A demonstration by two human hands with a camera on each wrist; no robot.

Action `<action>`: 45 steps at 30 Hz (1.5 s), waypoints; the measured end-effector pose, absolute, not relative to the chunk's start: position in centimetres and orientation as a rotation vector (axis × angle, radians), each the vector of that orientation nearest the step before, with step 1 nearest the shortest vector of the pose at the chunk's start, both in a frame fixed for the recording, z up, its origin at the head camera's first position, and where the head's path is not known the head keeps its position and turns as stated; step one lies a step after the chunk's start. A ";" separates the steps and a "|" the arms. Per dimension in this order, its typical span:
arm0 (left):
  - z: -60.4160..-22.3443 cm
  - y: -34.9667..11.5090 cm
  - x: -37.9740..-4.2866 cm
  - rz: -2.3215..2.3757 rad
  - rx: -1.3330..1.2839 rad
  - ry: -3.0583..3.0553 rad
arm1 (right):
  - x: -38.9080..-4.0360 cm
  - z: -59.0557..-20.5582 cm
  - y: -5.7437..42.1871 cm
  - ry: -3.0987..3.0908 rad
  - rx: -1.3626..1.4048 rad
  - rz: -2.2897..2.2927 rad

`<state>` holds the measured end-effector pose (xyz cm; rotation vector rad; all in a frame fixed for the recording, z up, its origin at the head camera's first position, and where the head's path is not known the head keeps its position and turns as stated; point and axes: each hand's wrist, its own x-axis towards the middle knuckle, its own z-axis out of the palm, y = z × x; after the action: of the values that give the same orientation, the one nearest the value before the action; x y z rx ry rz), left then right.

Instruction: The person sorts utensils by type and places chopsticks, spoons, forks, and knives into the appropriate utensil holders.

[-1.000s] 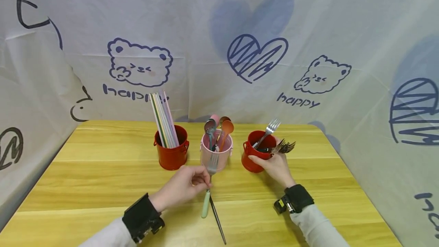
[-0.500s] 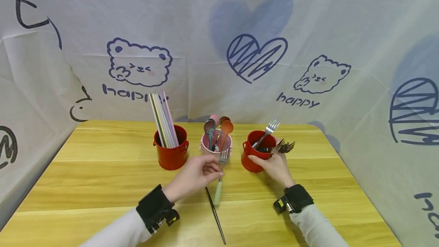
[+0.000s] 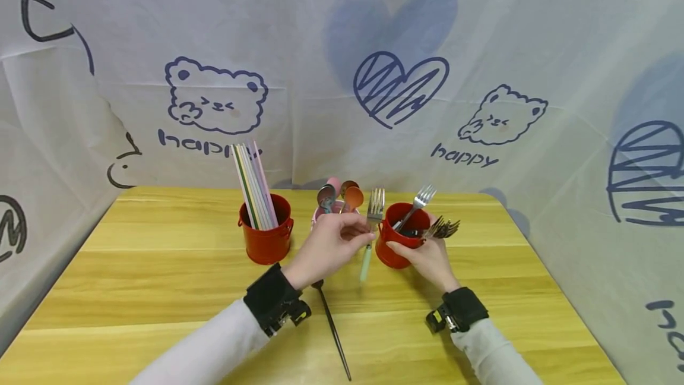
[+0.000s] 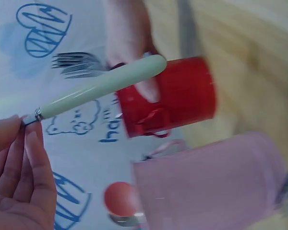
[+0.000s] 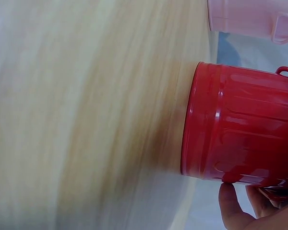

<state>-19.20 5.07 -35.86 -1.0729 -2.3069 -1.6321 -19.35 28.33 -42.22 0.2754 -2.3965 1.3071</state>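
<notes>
My left hand pinches a fork with a light green handle at its metal neck, tines up. It hovers in front of the pink bucket, just left of the right-hand red bucket. In the left wrist view the green handle crosses in front of that red bucket. My right hand grips the red bucket by its right side and rim. A silver fork leans inside, and several darker forks stick out over the right rim.
Several spoons stand in the pink bucket. Farther left, another red bucket holds long pale sticks. A thin black-handled utensil lies on the wooden table, its far end partly behind my left wrist. A printed cloth hangs behind.
My left hand has carried the green-handled fork rightward and up, from in front of the pink bucket to beside the right red bucket. My right hand has stayed on its bucket.
</notes>
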 end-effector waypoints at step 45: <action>-37.2 13.1 -22.5 -0.837 -0.989 -2.516 | -20.9 -45.1 30.3 -2.445 0.216 1.317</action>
<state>-22.48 13.14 -37.25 -0.9889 -2.5162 -0.8366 -20.94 30.33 -45.10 0.2162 -2.4453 1.3173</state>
